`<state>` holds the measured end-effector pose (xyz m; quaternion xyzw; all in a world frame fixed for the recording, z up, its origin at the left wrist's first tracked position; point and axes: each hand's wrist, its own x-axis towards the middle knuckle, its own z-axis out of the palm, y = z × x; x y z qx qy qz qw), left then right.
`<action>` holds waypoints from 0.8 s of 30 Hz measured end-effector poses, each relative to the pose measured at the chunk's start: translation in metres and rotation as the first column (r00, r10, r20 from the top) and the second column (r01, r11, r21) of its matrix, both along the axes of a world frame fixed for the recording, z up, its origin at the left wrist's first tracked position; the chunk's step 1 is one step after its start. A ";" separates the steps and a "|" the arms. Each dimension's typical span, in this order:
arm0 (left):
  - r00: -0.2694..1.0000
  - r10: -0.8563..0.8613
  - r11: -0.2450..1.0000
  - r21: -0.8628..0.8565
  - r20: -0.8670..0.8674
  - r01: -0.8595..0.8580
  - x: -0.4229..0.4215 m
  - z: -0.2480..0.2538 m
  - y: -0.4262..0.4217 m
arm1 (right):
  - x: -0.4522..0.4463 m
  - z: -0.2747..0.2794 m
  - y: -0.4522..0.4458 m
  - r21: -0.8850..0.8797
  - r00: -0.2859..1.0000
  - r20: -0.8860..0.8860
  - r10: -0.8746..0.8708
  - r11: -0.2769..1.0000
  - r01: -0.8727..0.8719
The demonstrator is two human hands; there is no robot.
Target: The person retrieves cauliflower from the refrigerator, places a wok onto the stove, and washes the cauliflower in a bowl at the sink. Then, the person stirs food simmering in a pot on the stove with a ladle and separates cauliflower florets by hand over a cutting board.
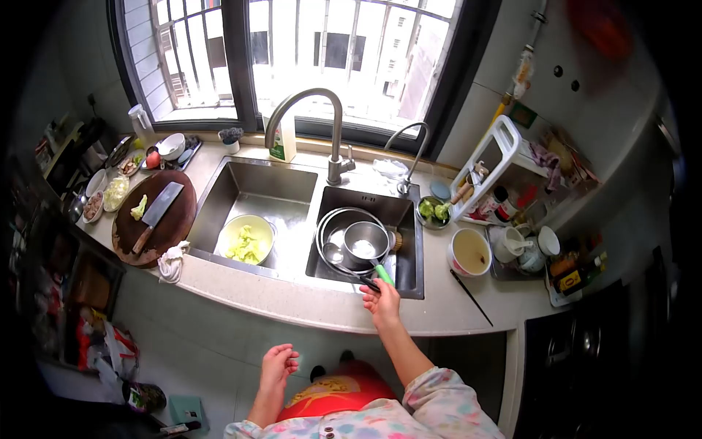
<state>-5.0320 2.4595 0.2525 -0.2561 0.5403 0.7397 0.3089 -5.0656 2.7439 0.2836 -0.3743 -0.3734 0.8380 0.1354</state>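
Observation:
My right hand (pixel 382 301) is at the front rim of the right sink basin (pixel 411 252), its fingers closed around a black handle. That handle appears to lead to a ladle (pixel 333 253) lying in a large round metal pot (pixel 325 227). Inside the same pot is a small saucepan (pixel 365 241), whose green handle (pixel 385 275) comes close to my fingers. My left hand (pixel 278 365) hangs before the counter, loosely bent with fingers apart and nothing in it. A pale bowl (pixel 270 228) of green leaves (pixel 247 247) stands in the left basin (pixel 285 194).
A cleaver (pixel 162 203) lies on a round chopping board (pixel 186 197) at left, beside a white cloth (pixel 172 262). The tall faucet (pixel 336 132) arches over the basins. To the right are a white pot (pixel 469 252) with liquid, a dark stick (pixel 472 298) and a stove (pixel 578 366).

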 end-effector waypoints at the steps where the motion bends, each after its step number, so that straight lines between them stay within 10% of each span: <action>1: 1.000 -0.015 0.999 0.037 -0.017 0.015 -0.004 0.008 0.009 | -0.006 0.000 0.003 -0.001 1.000 -0.003 0.000 1.000 0.000; 11: 0.974 0.033 0.999 -0.026 -0.222 -0.040 -0.155 -0.010 0.164 | -0.005 0.010 0.074 0.292 0.993 -0.003 -0.116 0.950 0.112; 16: 0.994 -0.037 0.844 -0.530 0.107 0.089 -0.236 -0.124 0.218 | 0.007 0.020 0.104 0.567 0.985 0.168 -0.039 0.821 -0.065; 19: 0.981 -0.015 0.895 -0.434 0.193 0.099 -0.242 -0.155 0.223 | 0.004 0.015 0.111 0.583 0.982 0.187 0.001 0.805 -0.111; 24: 0.970 -0.243 0.767 -0.606 0.029 0.211 -0.239 -0.123 0.233 | -0.013 -0.004 0.112 0.928 0.977 0.212 0.008 0.310 -0.204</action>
